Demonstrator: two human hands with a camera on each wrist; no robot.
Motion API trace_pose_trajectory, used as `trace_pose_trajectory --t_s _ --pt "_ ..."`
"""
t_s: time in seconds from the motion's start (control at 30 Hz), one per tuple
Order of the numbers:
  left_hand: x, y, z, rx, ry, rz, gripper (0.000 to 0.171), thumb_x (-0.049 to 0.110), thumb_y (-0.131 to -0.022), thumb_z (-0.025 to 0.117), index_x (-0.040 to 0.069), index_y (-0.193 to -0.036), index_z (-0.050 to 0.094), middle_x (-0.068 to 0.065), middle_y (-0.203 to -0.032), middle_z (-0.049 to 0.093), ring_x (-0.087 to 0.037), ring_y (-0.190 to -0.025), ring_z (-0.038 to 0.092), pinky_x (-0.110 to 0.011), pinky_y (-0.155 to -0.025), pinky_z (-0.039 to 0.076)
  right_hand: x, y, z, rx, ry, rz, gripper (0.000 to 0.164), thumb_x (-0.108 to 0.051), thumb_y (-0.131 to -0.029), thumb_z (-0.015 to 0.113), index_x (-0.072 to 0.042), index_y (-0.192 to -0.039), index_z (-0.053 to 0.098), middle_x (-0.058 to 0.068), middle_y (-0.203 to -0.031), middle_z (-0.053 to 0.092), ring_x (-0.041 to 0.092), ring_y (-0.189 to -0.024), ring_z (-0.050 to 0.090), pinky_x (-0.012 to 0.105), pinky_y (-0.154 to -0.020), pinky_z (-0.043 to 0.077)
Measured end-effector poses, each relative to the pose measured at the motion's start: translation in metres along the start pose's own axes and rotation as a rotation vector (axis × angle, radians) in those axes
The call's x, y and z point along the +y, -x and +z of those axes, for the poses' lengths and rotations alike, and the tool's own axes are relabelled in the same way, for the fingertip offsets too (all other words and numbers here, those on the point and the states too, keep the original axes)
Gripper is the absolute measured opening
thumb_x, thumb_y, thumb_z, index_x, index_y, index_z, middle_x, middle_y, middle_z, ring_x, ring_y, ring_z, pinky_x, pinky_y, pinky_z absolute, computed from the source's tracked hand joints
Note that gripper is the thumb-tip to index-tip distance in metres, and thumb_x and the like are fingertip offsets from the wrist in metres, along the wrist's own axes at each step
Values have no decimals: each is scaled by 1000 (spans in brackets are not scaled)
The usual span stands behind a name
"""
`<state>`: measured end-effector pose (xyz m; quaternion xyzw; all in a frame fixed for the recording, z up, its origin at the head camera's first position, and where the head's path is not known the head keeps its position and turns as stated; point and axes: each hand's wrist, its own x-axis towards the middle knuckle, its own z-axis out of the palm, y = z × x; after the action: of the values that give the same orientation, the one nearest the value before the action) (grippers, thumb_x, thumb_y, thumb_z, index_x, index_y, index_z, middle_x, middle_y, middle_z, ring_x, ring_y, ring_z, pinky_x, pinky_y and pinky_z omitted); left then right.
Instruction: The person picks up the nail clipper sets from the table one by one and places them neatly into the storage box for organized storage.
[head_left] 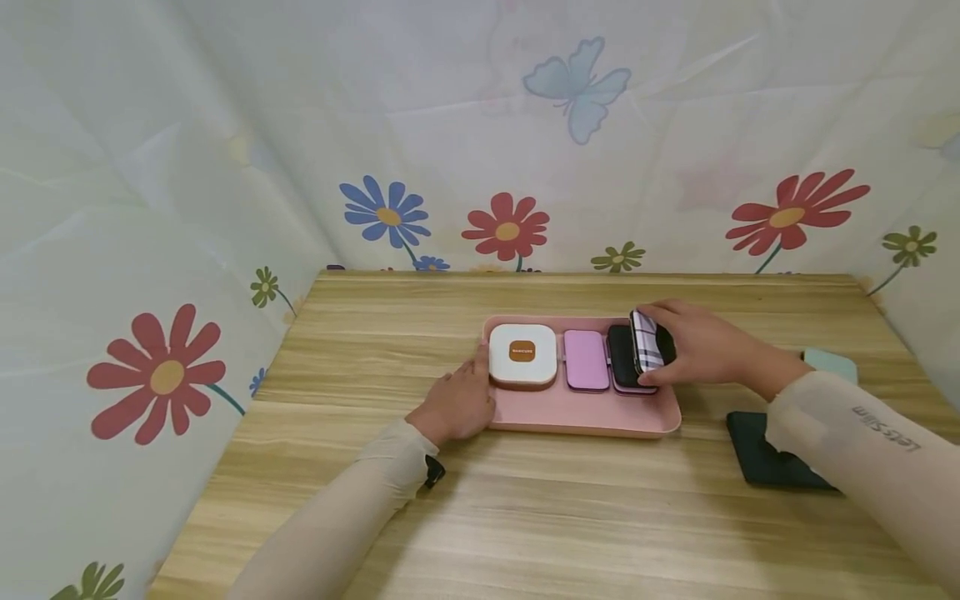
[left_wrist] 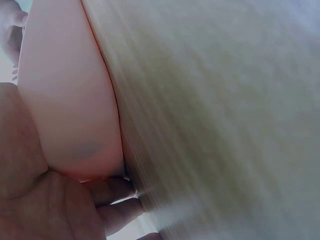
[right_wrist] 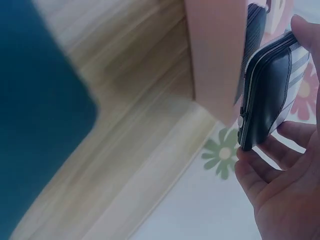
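Observation:
My right hand (head_left: 701,346) pinches a small plaid zip case (head_left: 648,340) by its edges, tilted over the right end of a pink tray (head_left: 547,410). In the right wrist view the case shows a glossy black side (right_wrist: 270,80) and a zip along its rim. Beneath it in the tray lies a black case (head_left: 622,354), with pink showing under its edge. A pink-purple case (head_left: 587,360) sits to its left, then a white square box (head_left: 522,375) with a brown label. My left hand (head_left: 459,402) rests against the tray's left end, fingers touching the outer wall (left_wrist: 70,100).
On the wooden table (head_left: 525,508), a dark green flat item (head_left: 780,458) lies right of the tray, partly under my right forearm. Behind that forearm is a pale mint item (head_left: 831,363). A flower-printed curtain (head_left: 645,167) hangs behind the table.

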<state>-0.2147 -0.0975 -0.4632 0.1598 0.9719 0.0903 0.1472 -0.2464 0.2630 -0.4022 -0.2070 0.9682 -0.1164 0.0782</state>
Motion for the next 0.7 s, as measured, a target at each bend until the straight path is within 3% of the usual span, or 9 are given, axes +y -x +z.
trace_pose_trajectory --t_s 0.3,0.7 --pt "1 1 -1 9 -4 4 75 27 -102 34 2 -159 -7 -12 -164 27 -26 -151 28 -52 -117 32 -27 -19 -3 -2 17 -62 112 -67 -72 79 -6 -155 34 22 -152 39 42 -128 48 63 -101 45" --pt "1 0 1 10 -12 -2 77 28 -102 37 2 -159 -8 -13 -163 30 -25 -151 29 -51 -117 32 -45 -39 10 2 21 -110 113 -67 -71 78 -7 -155 34 20 -151 40 39 -126 51 58 -101 45"
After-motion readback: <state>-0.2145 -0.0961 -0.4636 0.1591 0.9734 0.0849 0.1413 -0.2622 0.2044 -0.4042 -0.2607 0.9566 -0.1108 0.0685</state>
